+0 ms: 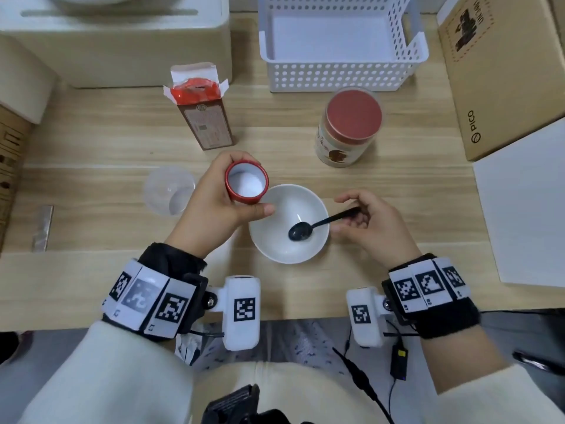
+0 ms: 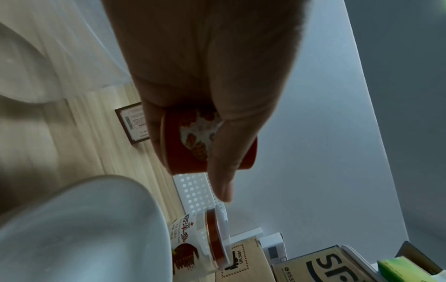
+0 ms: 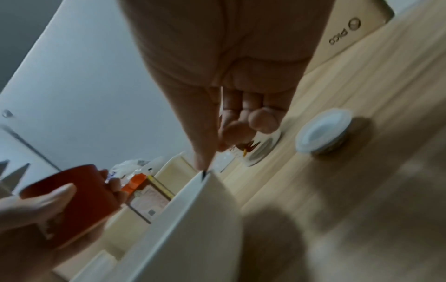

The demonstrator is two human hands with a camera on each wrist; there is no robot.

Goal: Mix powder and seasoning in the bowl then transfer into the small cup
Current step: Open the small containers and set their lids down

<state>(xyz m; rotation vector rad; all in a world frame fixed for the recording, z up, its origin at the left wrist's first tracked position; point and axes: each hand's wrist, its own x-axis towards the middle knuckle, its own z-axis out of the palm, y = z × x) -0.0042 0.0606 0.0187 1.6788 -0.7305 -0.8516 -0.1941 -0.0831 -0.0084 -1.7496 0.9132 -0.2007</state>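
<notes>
1. The wooden surface (image 1: 91, 154) carries everything; a cardboard box (image 1: 501, 75) sits at its far right.
2. A white perforated basket (image 1: 342, 44) stands at the back.
3. A red-lidded jar (image 1: 348, 127) stands between the basket and the bowl, near the right hand.
4. An open brown carton (image 1: 204, 114) with a red pouch inside stands upright, back left of the bowl.
5. The white bowl (image 1: 289, 223) sits at the centre, between both hands.
6. The left hand (image 1: 214, 203) has its grip wrapped around a red tin (image 1: 247, 182), open top up, white powder inside, held at the bowl's left rim.
7. The right hand (image 1: 370, 228) pinches the handle of a black spoon (image 1: 318, 224); its scoop rests inside the bowl.
8. The clear small cup (image 1: 169, 189) stands left of the left hand, apart from the bowl.
</notes>
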